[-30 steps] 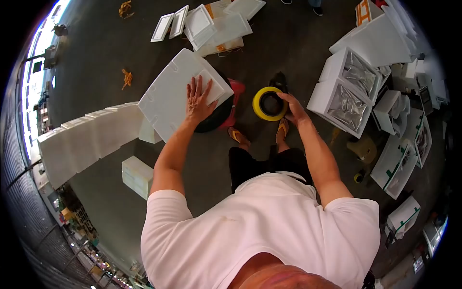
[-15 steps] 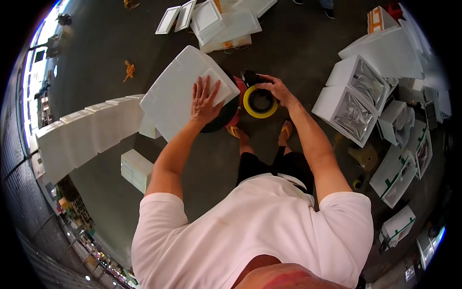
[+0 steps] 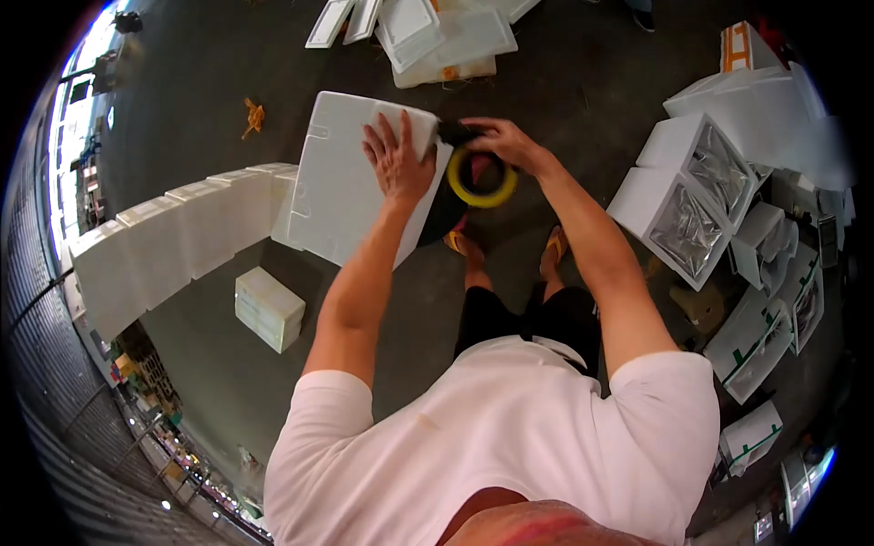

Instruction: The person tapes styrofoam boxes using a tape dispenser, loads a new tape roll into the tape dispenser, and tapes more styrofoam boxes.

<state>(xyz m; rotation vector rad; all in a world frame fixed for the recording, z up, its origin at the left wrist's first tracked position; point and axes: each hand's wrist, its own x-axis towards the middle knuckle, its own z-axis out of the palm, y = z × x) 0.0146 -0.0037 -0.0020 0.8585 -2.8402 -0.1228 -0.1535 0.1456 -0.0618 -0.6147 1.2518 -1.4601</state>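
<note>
My left hand [image 3: 401, 166] lies with spread fingers on the upper face of a large white foam box [image 3: 346, 196]. My right hand [image 3: 505, 144] is wrapped round a black tape dispenser [image 3: 455, 133], which is at the box's right edge near its top corner. A yellow roll of tape [image 3: 504, 188] hangs from the dispenser, below my right fingers. Under the box, a dark round support shows at its right side, with a bit of red beyond it. Whether tape touches the box cannot be made out.
White boxes [image 3: 196, 223] stand in a curved row at the left, with a smaller box [image 3: 269, 309] nearer me. Foam lids [image 3: 464, 45] lie at the top. Foil-lined boxes [image 3: 689, 231] are at the right. Another person's foot [image 3: 644, 20] shows at the top right.
The foam box has turned under my left hand. My right hand has brought the tape dispenser leftward and up to the box's edge.
</note>
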